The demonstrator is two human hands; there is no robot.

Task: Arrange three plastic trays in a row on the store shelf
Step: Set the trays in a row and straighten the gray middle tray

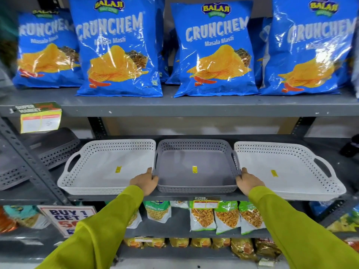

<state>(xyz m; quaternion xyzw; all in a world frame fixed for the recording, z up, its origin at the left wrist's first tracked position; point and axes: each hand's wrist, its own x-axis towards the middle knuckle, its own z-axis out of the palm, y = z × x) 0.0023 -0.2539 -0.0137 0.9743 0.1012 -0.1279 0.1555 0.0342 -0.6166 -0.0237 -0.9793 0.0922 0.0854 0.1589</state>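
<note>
Three perforated plastic trays sit side by side on the grey middle shelf (pixel 174 198). A white tray (pixel 97 171) is on the left, a grey tray (pixel 196 158) in the middle, and another white tray (pixel 287 183) on the right. Each has a small yellow sticker inside. My left hand (pixel 144 180) grips the grey tray's front left corner. My right hand (pixel 248 181) grips its front right corner. Both arms wear yellow-green sleeves.
Blue Crunchem chip bags (pixel 118 51) fill the shelf above. More grey trays (pixel 56 150) lie on the neighbouring shelf at left, behind a slotted upright (pixel 29 162). Snack packets (pixel 225 216) and a "Buy 1 Get 1" sign (pixel 66 216) sit below.
</note>
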